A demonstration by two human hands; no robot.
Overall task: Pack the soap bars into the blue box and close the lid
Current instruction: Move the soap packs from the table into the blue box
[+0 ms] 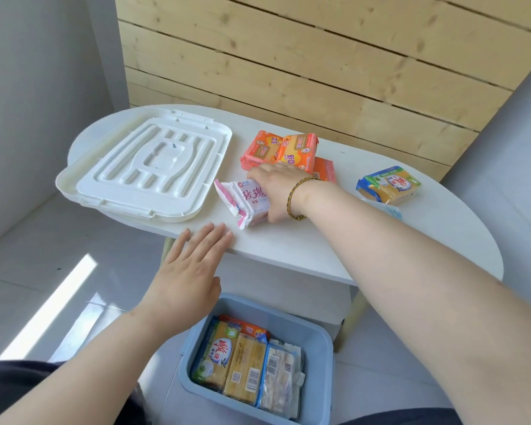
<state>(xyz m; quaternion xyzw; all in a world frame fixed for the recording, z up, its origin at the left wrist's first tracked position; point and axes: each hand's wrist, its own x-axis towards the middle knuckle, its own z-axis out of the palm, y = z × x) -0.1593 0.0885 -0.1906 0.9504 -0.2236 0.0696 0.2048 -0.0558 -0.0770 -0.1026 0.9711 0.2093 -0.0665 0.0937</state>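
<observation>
The blue box (316, 342) stands on the floor below the table, lid off, with several wrapped soap bars (246, 360) packed inside. On the white table, my right hand (276, 191) closes over a pink-and-white wrapped soap bar (246, 200). Just behind it lie two orange soap bars (281, 150), with a third orange one (325, 168) partly hidden by my wrist. A yellow soap bar in blue-green wrap (388, 185) lies at the right. My left hand (193, 265) rests flat and empty on the table's front edge. The white lid (147, 167) lies upside down at the table's left.
The oval white table (365, 240) stands against a wooden plank wall (319, 56). A pale wrapper (390, 210) peeks out beside my right forearm. Grey tiled floor surrounds the box; the table's leg (354, 314) stands right of it.
</observation>
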